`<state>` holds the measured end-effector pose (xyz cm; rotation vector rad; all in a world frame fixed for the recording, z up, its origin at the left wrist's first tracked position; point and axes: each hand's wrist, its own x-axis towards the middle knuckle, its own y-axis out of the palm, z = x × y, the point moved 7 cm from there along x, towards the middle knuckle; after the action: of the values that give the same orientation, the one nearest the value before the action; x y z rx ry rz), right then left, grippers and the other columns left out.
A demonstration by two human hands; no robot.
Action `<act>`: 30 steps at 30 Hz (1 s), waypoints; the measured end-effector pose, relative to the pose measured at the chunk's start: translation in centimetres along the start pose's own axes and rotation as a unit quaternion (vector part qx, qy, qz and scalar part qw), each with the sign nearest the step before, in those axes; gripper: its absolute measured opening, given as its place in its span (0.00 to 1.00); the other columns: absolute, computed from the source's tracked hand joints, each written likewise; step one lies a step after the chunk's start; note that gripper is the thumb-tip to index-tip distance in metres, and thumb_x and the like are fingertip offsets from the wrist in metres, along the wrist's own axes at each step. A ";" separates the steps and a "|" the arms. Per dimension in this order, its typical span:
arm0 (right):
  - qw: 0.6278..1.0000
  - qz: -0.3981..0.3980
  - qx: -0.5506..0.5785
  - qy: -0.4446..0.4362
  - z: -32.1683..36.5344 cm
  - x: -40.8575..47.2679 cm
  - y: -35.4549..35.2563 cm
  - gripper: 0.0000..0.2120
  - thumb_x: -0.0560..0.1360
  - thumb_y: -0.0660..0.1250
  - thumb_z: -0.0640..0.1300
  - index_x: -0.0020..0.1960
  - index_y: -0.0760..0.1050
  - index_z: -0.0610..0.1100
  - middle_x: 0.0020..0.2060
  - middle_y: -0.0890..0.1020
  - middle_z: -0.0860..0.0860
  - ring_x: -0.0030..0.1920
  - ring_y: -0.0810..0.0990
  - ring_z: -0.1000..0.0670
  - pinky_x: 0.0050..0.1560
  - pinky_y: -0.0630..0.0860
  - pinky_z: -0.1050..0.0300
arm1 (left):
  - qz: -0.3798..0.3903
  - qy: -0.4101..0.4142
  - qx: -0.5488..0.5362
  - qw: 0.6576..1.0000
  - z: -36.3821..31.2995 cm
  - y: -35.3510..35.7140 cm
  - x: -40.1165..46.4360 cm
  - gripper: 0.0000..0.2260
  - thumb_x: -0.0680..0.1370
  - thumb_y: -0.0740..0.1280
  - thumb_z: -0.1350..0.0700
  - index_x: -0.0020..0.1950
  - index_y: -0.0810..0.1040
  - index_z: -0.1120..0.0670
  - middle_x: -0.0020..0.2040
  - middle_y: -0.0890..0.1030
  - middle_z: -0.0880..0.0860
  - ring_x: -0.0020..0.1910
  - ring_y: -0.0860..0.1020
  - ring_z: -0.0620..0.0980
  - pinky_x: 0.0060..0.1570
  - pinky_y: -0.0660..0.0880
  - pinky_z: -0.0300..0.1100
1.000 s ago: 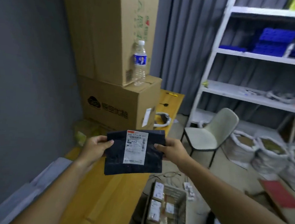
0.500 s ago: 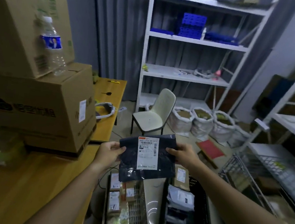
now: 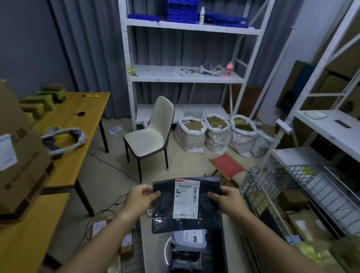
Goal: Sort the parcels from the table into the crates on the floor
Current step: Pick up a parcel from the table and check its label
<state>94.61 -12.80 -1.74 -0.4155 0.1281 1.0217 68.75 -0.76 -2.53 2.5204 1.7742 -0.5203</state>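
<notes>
Dark plastic mailer parcel with a white label hangs above the black floor crate, seemingly already holding parcels; left hand and right hand pinch its upper corners.

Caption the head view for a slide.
Both hands, left and right, hold a dark labelled parcel above the black crate.
</notes>
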 end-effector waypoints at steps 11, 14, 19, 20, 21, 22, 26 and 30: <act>0.997 -0.015 -0.013 0.074 -7.4 6.4 -6.1 0.07 0.79 0.69 0.35 0.54 0.83 0.44 0.46 0.87 0.46 0.44 0.86 0.49 0.34 0.77 0.64 | 0.036 -0.070 -0.004 0.997 5.9 10.6 7.5 0.02 0.79 0.70 0.63 0.48 0.82 0.57 0.45 0.86 0.55 0.45 0.85 0.54 0.43 0.84 0.47; 0.996 -0.022 -0.026 0.086 -9.2 8.8 -5.8 0.08 0.78 0.70 0.37 0.56 0.83 0.43 0.47 0.87 0.47 0.48 0.86 0.47 0.44 0.82 0.54 | 0.038 -0.095 -0.017 0.995 8.0 11.5 10.1 0.03 0.78 0.70 0.64 0.48 0.82 0.57 0.45 0.86 0.56 0.43 0.85 0.52 0.38 0.82 0.42; 0.994 -0.016 -0.037 0.098 -12.5 13.1 -4.2 0.06 0.78 0.71 0.39 0.52 0.83 0.48 0.45 0.87 0.49 0.49 0.85 0.47 0.49 0.82 0.49 | 0.058 -0.117 0.000 0.991 12.4 12.7 14.5 0.04 0.78 0.70 0.64 0.45 0.82 0.57 0.42 0.87 0.55 0.43 0.85 0.54 0.48 0.83 0.51; 0.994 -0.015 -0.036 0.103 -13.7 14.1 -3.7 0.07 0.78 0.71 0.38 0.51 0.83 0.49 0.44 0.87 0.50 0.48 0.85 0.47 0.50 0.82 0.48 | 0.059 -0.120 0.011 0.991 13.7 12.9 15.3 0.04 0.77 0.70 0.63 0.45 0.83 0.56 0.41 0.87 0.54 0.44 0.86 0.54 0.49 0.83 0.52; 0.993 -0.015 -0.032 0.113 -15.1 15.1 -3.1 0.07 0.78 0.72 0.38 0.51 0.83 0.49 0.43 0.88 0.49 0.48 0.86 0.46 0.51 0.82 0.46 | 0.056 -0.124 0.023 0.990 15.0 13.0 16.0 0.03 0.77 0.71 0.62 0.44 0.83 0.55 0.40 0.87 0.52 0.44 0.86 0.54 0.49 0.83 0.52; 0.992 -0.013 -0.031 0.123 -16.5 16.2 -2.5 0.07 0.77 0.72 0.38 0.51 0.84 0.48 0.42 0.88 0.49 0.48 0.86 0.45 0.52 0.83 0.44 | 0.049 -0.127 0.034 0.990 16.3 13.1 16.8 0.03 0.76 0.71 0.61 0.44 0.83 0.54 0.40 0.87 0.52 0.43 0.86 0.54 0.49 0.83 0.52; 0.988 0.003 -0.023 0.152 -22.9 20.7 0.3 0.05 0.77 0.72 0.38 0.50 0.84 0.47 0.41 0.88 0.50 0.46 0.86 0.44 0.47 0.84 0.44 | 0.014 -0.149 0.059 0.987 22.4 13.7 19.6 0.03 0.77 0.71 0.61 0.46 0.82 0.53 0.43 0.86 0.51 0.44 0.85 0.49 0.45 0.83 0.44; 0.984 0.026 -0.017 0.177 -31.4 25.8 3.3 0.06 0.77 0.72 0.39 0.48 0.84 0.49 0.41 0.88 0.50 0.44 0.87 0.45 0.48 0.84 0.42 | -0.008 -0.187 0.078 0.979 30.9 15.3 22.5 0.06 0.77 0.68 0.62 0.48 0.83 0.52 0.43 0.86 0.48 0.43 0.84 0.48 0.43 0.81 0.40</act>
<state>108.09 -3.03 -38.92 -0.6256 0.4433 0.9952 81.57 8.08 -40.65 2.2979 1.6688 -1.0922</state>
